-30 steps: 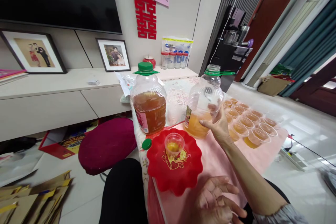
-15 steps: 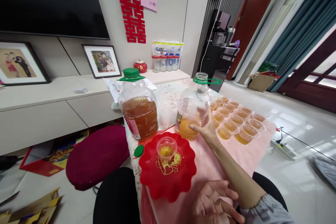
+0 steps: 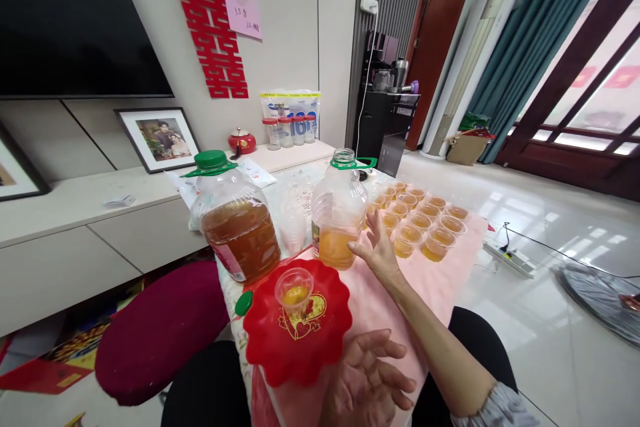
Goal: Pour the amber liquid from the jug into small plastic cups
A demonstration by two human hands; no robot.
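Note:
My right hand (image 3: 383,257) is beside an open clear plastic jug (image 3: 337,203) about one-third full of amber liquid. Its fingers are apart; the thumb tip overlaps the jug's edge, and I cannot tell whether it touches. My left hand (image 3: 370,373) is low in front, palm up, with loosely spread fingers and nothing in it. Near it a scalloped red plate (image 3: 327,330) carries a clear plastic cup (image 3: 295,293) with a little yellow liquid. Further left stands a second jug (image 3: 240,233), fuller and darker, with its green cap on. A loose green cap (image 3: 244,303) lies by the plate.
Several filled plastic cups (image 3: 420,221) stand in rows on the pink-covered table (image 3: 370,303), right of the open jug. Behind the jugs is a stack of clear cups (image 3: 293,230). A maroon stool (image 3: 160,327) is at left. Lidded glass jars (image 3: 290,132) line the cabinet.
My right hand's fingers have come off the open jug and spread beside it. My left hand remains palm up in front. The camera view has turned to the right.

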